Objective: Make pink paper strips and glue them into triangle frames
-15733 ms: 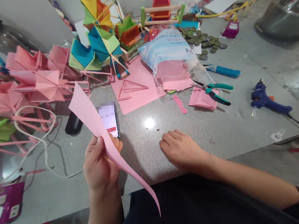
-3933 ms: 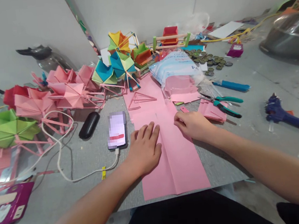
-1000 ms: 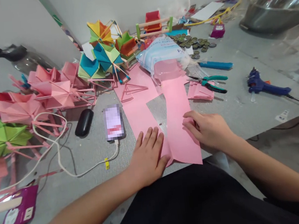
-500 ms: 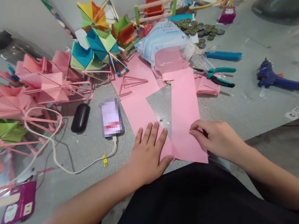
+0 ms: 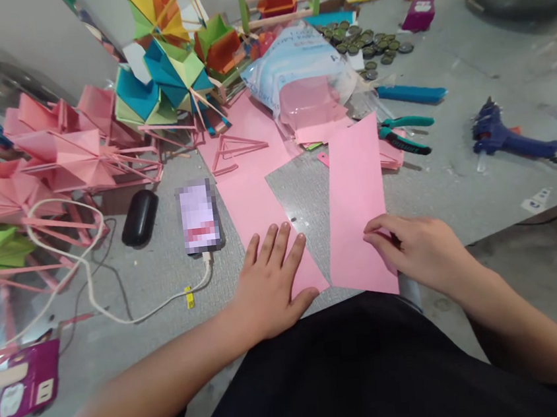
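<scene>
Flat on a pink paper strip (image 5: 243, 202) lies my left hand (image 5: 271, 279), fingers spread, close to the table's front edge. My right hand (image 5: 414, 247) pinches the right edge of a second pink paper strip (image 5: 355, 207) between thumb and forefinger. That second strip is apart from the first one, with grey tabletop showing between them in a wedge. Its far end reaches up beside the green-handled pliers (image 5: 405, 135). Beyond the first strip is a larger pink sheet (image 5: 256, 144) with a thin folded pink paper triangle (image 5: 240, 149) on it.
Left of my left hand are a phone (image 5: 200, 217) on a white cable and a black case (image 5: 140, 218). Folded pink paper shapes (image 5: 64, 155) crowd the left side. A plastic paper wrapper (image 5: 298, 67) and coins (image 5: 365, 43) lie behind. A blue glue gun (image 5: 512, 137) rests at right.
My right hand has drawn the second strip to the right, away from the first, widening the gap between them. My left hand stays pressed on its strip. The view has shifted slightly.
</scene>
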Motion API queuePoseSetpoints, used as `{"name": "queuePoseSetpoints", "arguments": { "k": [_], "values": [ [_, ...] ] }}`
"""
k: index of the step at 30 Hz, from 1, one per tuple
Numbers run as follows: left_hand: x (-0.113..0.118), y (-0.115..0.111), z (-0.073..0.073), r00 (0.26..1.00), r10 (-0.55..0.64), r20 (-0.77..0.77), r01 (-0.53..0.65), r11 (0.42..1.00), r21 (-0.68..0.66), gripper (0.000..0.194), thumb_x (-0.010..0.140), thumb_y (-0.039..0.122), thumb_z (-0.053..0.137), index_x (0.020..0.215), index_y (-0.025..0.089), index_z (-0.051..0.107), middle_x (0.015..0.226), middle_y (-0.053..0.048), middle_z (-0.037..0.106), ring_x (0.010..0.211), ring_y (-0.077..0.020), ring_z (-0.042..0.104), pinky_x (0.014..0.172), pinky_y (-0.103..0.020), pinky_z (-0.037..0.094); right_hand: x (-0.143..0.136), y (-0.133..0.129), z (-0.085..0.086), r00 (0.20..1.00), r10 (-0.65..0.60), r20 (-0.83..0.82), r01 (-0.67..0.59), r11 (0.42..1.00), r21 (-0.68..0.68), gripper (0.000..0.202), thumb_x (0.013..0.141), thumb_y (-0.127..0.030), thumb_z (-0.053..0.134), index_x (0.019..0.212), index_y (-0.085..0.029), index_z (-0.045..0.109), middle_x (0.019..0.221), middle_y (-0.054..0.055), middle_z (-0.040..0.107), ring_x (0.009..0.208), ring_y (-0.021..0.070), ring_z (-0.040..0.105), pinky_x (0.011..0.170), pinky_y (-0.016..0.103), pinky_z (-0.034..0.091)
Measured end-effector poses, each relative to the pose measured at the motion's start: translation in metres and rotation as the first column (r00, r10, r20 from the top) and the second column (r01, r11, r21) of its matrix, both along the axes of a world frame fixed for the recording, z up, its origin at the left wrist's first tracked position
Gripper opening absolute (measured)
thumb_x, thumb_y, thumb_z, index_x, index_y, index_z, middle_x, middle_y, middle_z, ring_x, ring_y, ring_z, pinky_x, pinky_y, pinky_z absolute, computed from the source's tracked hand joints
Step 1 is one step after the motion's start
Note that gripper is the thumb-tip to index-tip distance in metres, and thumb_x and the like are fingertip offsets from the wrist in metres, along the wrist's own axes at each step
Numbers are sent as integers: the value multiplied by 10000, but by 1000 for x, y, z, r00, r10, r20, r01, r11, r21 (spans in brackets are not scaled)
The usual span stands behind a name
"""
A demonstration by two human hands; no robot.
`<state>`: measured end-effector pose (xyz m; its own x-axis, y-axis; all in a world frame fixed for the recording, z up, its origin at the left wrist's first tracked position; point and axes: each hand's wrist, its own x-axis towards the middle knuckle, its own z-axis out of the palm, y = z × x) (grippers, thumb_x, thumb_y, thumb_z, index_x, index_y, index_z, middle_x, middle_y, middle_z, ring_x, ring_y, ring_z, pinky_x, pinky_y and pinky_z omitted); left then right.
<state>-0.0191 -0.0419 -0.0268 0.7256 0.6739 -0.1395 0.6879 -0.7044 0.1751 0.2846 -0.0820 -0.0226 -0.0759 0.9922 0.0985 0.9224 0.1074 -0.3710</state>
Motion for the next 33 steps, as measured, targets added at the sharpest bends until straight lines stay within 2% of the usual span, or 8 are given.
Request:
{"name": "queuePoseSetpoints", "arguments": {
  "k": [4,8,12,16,19,25,30,33],
  "values": [
    [1,-1,1,1000,14,7,-14,1000,-11,927,1006,713,479,1723,188,217,1807,-206,124,1675,-419,100,1301,-705,31,11,-3,2,999,-19,38,18,999,35,227,1028,-369,548,961,-246,727,787,20,796,618,197,699,577,323,404],
    [2,0,8,999,26,-30,-27,999,-45,946,1000,742,472,1725,189,220,1800,-232,106,1663,-462,114,1228,-832,-20,21,-6,-1,997,62,43,-66,992,107,246,1056,-346,518,994,-230,725,930,48,804,666,190,707,594,323,438],
    [4,0,20,998,-18,-68,9,992,-124,1002,962,775,518,1729,199,228,1798,-230,100,1658,-493,74,1242,-826,39,27,-5,-9,990,132,-42,-121,971,204,256,1078,-289,473,1024,-219,713,1001,71,774,757,191,738,619,311,502],
    [5,-6,30,987,-90,-131,61,976,-211,1111,878,739,675,1733,206,208,1796,-219,92,1646,-525,45,1240,-840,51,31,0,-16,975,174,-136,-129,948,291,225,1069,-266,497,1016,-239,713,998,69,772,807,196,763,640,298,560],
    [2,-15,33,985,-127,-115,99,970,-221,980,942,578,668,1726,188,229,1794,-196,143,1652,-494,87,1275,-797,103,33,3,-20,963,195,-186,-126,937,327,217,1062,-268,515,1013,-249,725,973,73,774,803,209,771,644,309,585],
    [-5,-18,34,983,-181,3,180,975,-127,560,1101,347,426,1636,180,425,1739,-168,362,1644,-357,275,1333,-659,208,33,8,-25,943,225,-246,-131,929,347,209,1058,-264,537,999,-248,737,930,60,759,760,198,761,645,309,599],
    [-3,2,31,975,-221,-11,220,974,-49,564,1063,280,472,1619,191,442,1722,-167,406,1623,-351,333,1330,-625,238,34,7,-26,929,243,-279,-141,929,342,218,1061,-259,533,987,-243,737,910,54,744,751,193,753,634,309,591],
    [1,15,31,982,-180,-56,179,984,-24,615,1028,227,485,1637,175,416,1726,-175,396,1620,-358,337,1316,-605,283,34,6,-28,925,233,-300,-122,930,348,213,1061,-265,538,987,-240,736,912,60,744,755,196,752,638,309,594]
  ]
}}
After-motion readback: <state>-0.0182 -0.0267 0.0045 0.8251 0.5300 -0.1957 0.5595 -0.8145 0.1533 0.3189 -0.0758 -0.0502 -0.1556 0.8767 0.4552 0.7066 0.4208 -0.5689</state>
